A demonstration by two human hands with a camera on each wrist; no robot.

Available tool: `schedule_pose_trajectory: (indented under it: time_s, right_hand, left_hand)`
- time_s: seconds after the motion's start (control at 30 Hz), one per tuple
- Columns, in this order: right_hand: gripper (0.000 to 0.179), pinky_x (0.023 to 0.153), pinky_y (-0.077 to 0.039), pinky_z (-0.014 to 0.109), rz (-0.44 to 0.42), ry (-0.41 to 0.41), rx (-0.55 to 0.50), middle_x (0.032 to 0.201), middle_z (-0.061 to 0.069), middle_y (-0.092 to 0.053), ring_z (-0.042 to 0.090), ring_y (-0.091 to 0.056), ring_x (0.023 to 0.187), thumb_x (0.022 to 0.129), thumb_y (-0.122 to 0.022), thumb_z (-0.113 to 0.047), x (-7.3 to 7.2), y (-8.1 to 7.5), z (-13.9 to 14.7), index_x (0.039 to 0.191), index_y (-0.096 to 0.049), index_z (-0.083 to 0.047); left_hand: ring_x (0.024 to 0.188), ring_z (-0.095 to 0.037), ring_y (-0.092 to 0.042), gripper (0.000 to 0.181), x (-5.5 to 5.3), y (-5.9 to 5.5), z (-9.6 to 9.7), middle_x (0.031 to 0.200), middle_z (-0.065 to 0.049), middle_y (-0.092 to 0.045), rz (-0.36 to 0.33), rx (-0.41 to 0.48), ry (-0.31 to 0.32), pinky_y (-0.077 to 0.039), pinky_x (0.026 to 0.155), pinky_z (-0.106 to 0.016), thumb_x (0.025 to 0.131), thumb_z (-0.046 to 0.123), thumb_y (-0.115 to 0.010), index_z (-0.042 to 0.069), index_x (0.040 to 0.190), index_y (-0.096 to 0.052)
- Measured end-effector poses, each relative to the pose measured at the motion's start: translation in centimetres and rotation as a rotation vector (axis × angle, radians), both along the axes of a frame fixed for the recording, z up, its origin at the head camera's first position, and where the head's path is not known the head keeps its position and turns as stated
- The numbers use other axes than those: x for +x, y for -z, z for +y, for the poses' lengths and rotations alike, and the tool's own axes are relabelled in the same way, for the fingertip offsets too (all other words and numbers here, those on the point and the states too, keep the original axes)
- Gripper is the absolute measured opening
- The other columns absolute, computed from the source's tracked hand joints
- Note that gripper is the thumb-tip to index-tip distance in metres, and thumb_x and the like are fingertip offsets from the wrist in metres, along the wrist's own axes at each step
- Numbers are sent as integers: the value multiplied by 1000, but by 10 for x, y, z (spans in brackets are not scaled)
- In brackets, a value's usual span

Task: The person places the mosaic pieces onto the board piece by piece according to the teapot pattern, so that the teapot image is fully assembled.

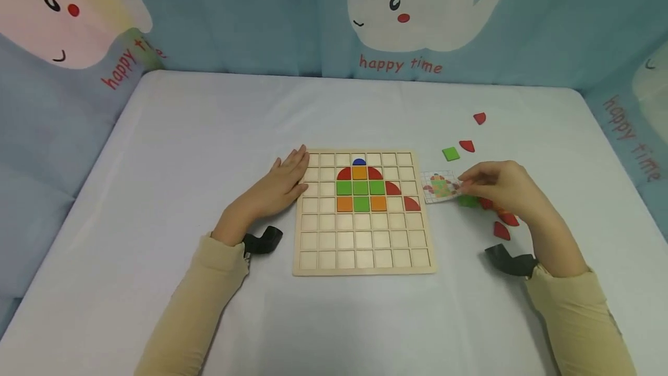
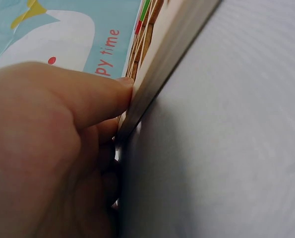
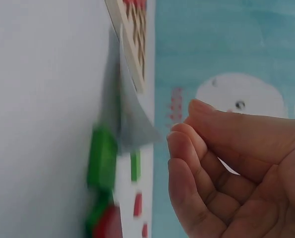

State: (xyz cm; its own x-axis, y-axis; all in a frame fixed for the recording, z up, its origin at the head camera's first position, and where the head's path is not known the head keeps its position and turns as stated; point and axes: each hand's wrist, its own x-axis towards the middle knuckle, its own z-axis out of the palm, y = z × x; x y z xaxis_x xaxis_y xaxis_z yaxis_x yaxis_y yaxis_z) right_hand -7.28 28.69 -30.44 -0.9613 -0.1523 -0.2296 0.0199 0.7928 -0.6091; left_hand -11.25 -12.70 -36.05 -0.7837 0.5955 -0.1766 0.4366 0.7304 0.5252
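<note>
A wooden grid board (image 1: 362, 257) lies on the table, with green and orange squares, red quarter-circle pieces (image 1: 393, 188) and a blue half circle (image 1: 359, 162) set in its cells. My left hand (image 1: 273, 190) rests along the board's left edge, fingers extended; in the left wrist view its thumb (image 2: 105, 96) touches the rim. Right of the board is a small printed pattern card (image 1: 440, 186), its near corner raised in the right wrist view. My right hand (image 1: 501, 187) is beside the card's right edge, fingers loosely bent, with a small gap to the corner in the right wrist view.
Loose red pieces (image 1: 501, 231) and green ones (image 1: 468, 201) lie under and around the right hand. Farther back are a green square (image 1: 451, 154) and red quarter circles (image 1: 467, 145). A blue printed curtain (image 1: 250, 16) borders the white table (image 1: 235, 109).
</note>
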Motion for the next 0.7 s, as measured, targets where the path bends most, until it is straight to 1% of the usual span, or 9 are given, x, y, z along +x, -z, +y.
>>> schedule_pose_trajectory:
  time_s: [0.07, 0.17, 0.3, 0.37, 0.5, 0.53, 0.6, 0.67, 0.7]
  right_hand:
    - [28, 63, -48, 20, -8, 38, 8, 91, 9, -69, 18, -60, 77, 85, -72, -21, 1, -1, 8, 105, -69, -2]
    - [32, 68, -47, 19, -20, 92, 18, 94, 9, -70, 14, -61, 79, 86, -71, -25, 2, -1, 22, 109, -68, -2]
    - [36, 72, -45, 20, -41, 125, 24, 97, 10, -70, 8, -60, 80, 88, -68, -28, 1, 3, 36, 112, -66, -1]
    - [38, 75, -45, 26, -55, 136, 29, 97, 11, -69, 11, -60, 82, 89, -67, -30, -1, 8, 44, 113, -66, -1]
    - [40, 67, -49, 26, -44, 173, 71, 92, 5, -70, 15, -62, 83, 87, -68, -39, -5, 23, 64, 110, -67, -7]
    - [41, 68, -49, 29, -47, 178, 69, 92, 6, -70, 17, -61, 85, 87, -68, -40, -6, 24, 68, 110, -67, -7]
    - [42, 69, -49, 30, -37, 187, 78, 92, 6, -69, 19, -59, 86, 87, -67, -40, -5, 26, 74, 110, -67, -6]
    - [43, 76, -48, 37, -48, 193, 74, 94, 11, -68, 24, -57, 89, 87, -68, -37, -5, 23, 76, 112, -65, -2]
    - [42, 75, -48, 38, -50, 203, 81, 94, 11, -67, 24, -56, 89, 87, -68, -35, -4, 21, 76, 112, -65, -1]
  left_hand:
    - [143, -30, 1, 62, -2, 1, -1, 156, -18, 3, -1, -2, 2, 2, 113, -49, 102, 20, -40, -5, 149, -6]
    - [143, -31, 2, 62, -4, 2, -1, 156, -18, 4, -6, 6, 13, 2, 113, -50, 102, 19, -40, -6, 148, -6]
    - [143, -32, 2, 62, -3, 2, -4, 156, -19, 4, -11, 16, 18, 2, 112, -51, 102, 18, -40, -6, 148, -6]
    - [143, -32, 2, 62, -2, 3, -5, 156, -19, 4, -9, 17, 19, 2, 112, -51, 102, 19, -40, -6, 148, -6]
    - [143, -32, 2, 62, -3, 4, -5, 156, -18, 4, -8, 21, 21, 2, 112, -51, 102, 19, -41, -6, 148, -6]
    - [143, -32, 2, 63, -3, 4, -5, 156, -18, 4, -9, 22, 22, 2, 113, -51, 102, 19, -40, -6, 148, -6]
    - [143, -31, 2, 63, -3, 4, -4, 156, -18, 4, -9, 23, 23, 2, 113, -51, 102, 19, -40, -6, 148, -6]
    - [143, -31, 2, 63, -3, 4, -4, 156, -18, 4, -9, 23, 24, 2, 113, -50, 102, 20, -40, -5, 148, -6]
    - [143, -32, 2, 63, -3, 3, -3, 156, -19, 4, -9, 22, 25, 2, 113, -50, 102, 19, -40, -6, 148, -6]
